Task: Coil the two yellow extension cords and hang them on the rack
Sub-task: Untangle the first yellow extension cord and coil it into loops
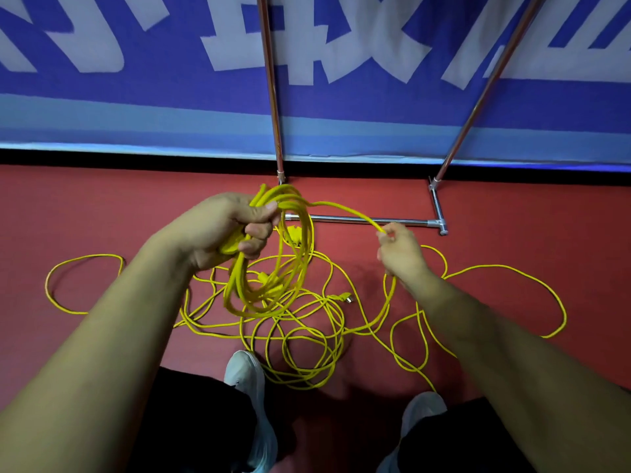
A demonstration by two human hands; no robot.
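Our left hand [225,230] grips a coil of yellow cord [269,268], fingers curled round several loops that hang below it. Our right hand [401,254] pinches the strand [345,209] running from the coil's top. The remaining yellow cords [307,336] lie tangled in loose loops on the red floor [102,206], a plug [346,298] among them, just ahead of our pale shoes [244,373]. Beyond, the metal rack [375,220] stands against a blue wall banner [136,97] with large white lettering.

The left hand [222,230] grips a coil of thin yellow extension cord [266,268] while the right hand [401,254] pinches its free strand above the red floor [102,206].
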